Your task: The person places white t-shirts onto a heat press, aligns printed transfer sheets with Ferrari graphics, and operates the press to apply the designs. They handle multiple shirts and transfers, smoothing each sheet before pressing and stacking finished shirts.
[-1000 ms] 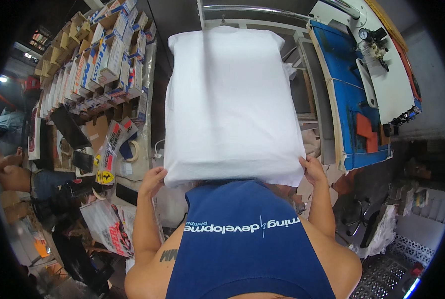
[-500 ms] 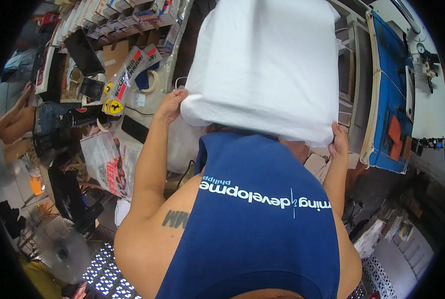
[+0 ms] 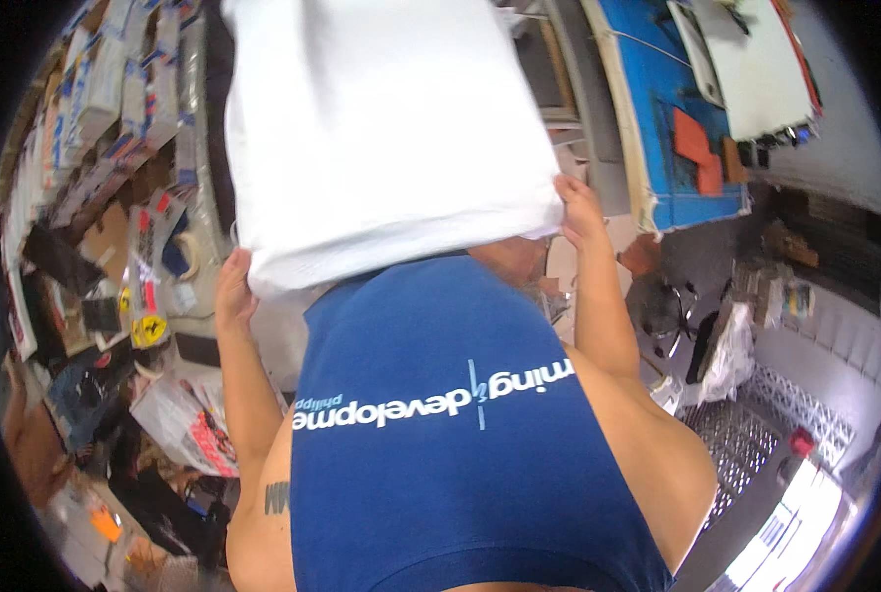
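Note:
A broad white cloth [image 3: 391,128], smooth on top and drawn around a flat, squared shape, stretches away in front of my chest. My left hand [image 3: 235,286] is closed on its near left corner, thumb upward. At the near right corner my right hand [image 3: 578,209] pinches the edge of the same cloth between thumb and fingers. The near edge of the cloth hangs down in a soft fold between the two hands. Whatever lies beneath it is hidden.
To the left, a bench holds stacked boxes [image 3: 114,99], a tape roll [image 3: 186,255] and printed stickers [image 3: 147,296]. On the right stands a blue board [image 3: 672,118] with an orange-red piece [image 3: 697,148] on it. A person's arm [image 3: 40,454] shows at the far left.
The view has swung to the right, so the cloth and both hands appear farther left in it. Both hands keep their hold on the cloth's near corners.

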Demonstrator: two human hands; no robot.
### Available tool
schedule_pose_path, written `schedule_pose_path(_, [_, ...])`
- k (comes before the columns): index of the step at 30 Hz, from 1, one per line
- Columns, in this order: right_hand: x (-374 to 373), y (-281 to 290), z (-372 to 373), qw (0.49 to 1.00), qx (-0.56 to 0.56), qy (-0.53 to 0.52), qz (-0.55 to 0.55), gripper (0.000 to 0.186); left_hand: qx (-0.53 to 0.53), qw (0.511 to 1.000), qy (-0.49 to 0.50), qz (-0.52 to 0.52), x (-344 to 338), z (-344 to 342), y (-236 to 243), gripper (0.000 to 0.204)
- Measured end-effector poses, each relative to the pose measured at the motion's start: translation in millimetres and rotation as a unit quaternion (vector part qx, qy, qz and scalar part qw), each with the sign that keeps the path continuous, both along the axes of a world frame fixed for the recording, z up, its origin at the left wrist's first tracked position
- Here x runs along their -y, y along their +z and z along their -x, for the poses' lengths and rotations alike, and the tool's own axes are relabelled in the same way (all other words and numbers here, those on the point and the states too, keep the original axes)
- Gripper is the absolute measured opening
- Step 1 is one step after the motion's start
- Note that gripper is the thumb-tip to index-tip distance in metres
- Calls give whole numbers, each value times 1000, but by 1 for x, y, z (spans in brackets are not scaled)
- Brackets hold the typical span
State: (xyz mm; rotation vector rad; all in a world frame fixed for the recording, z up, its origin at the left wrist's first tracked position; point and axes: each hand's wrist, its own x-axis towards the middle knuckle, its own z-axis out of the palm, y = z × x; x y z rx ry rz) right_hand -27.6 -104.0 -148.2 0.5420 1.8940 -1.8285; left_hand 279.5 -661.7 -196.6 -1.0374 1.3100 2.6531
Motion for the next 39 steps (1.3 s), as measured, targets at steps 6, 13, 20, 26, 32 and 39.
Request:
schedule_pose_path(6, [-8,-10,1,998,-60,-6,-7,27,-26,999,35,-34,0,-9,0,21])
schedule_pose_path(13, [29,-14,3,981,138,124,53,23,146,942,-197,228,-40,18,-47,25])
schedule_pose_path(20, [129,15,187,914,-233,137,-303,40,57,883,-11,465,100,192,-11,28])
schedule_pose_path(26, [237,9,336,964,-54,147,216,47,-68,985,67,142,129,392,42,55])
schedule_pose_path(32, [260,-15,373,961,115,141,209,41,-72,996,13,-47,142,424,19,49])
schedule_pose_path(39, [224,-35,382,982,-185,-12,-29,27,69,853,73,512,182,410,12,36])
